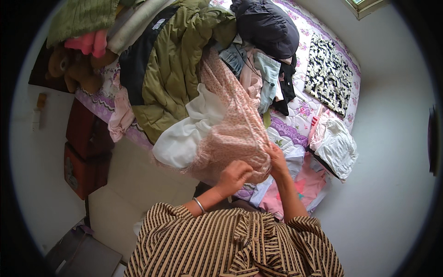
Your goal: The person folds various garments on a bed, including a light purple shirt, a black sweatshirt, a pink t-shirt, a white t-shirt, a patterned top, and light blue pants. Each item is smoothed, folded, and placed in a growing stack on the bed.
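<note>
A pink floral-print garment point(238, 138) with a white lining point(183, 142) stretches from the pile on the bed towards me. My right hand point(278, 161) grips its gathered edge. My left hand point(236, 176), with a metal bangle at the wrist, is closed at the lower edge of the same garment and seems to pinch it. An olive and black puffer jacket point(176, 59) lies just beyond and to the left. Jeans point(233, 57), a light blue garment point(268, 76) and black clothing point(288, 86) lie behind the floral cloth.
Folded black-and-white patterned cloth point(328, 72) and stacked light clothes point(335, 143) lie on the bed's right side. A dark puffer jacket point(266, 27) is at the back. On the left are a brown teddy bear point(81, 71) and a reddish-brown cabinet point(86, 166). A wall bounds the right side.
</note>
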{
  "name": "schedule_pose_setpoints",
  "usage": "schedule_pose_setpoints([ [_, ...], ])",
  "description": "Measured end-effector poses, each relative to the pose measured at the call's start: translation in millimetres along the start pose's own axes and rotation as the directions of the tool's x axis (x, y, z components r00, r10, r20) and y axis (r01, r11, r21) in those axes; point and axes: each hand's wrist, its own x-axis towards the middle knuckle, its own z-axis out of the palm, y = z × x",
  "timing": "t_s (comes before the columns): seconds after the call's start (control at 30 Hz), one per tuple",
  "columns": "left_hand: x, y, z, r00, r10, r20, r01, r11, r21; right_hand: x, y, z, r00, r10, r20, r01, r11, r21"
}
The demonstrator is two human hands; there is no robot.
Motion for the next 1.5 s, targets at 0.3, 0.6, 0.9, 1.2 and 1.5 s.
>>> schedule_pose_setpoints([
  [0.3, 23, -75, -26, 0.887, -0.454, -0.077, 0.449, 0.890, -0.076, -116, -56, -23, 0.963, -0.226, -0.144, 0.236, 0.970, 0.060],
  [0.6, 30, -8, 74, 0.784, -0.469, 0.408, 0.611, 0.462, -0.643, -155, -66, 71, 0.787, -0.354, 0.505, 0.533, 0.802, -0.269],
  [0.9, 22, 142, -2, 0.892, -0.284, 0.352, 0.452, 0.610, -0.651, -244, -55, 73, 0.516, -0.037, 0.856, 0.757, 0.486, -0.436],
  [1.2, 68, 338, -34, 0.987, 0.139, 0.081, -0.073, 0.835, -0.545, -241, -79, -40, 0.556, -0.761, 0.334, 0.820, 0.437, -0.370],
  [1.5, 90, 447, -14, 0.929, 0.371, 0.006, -0.319, 0.807, -0.497, -183, -48, -69, 0.402, -0.808, 0.431, 0.820, 0.107, -0.563],
])
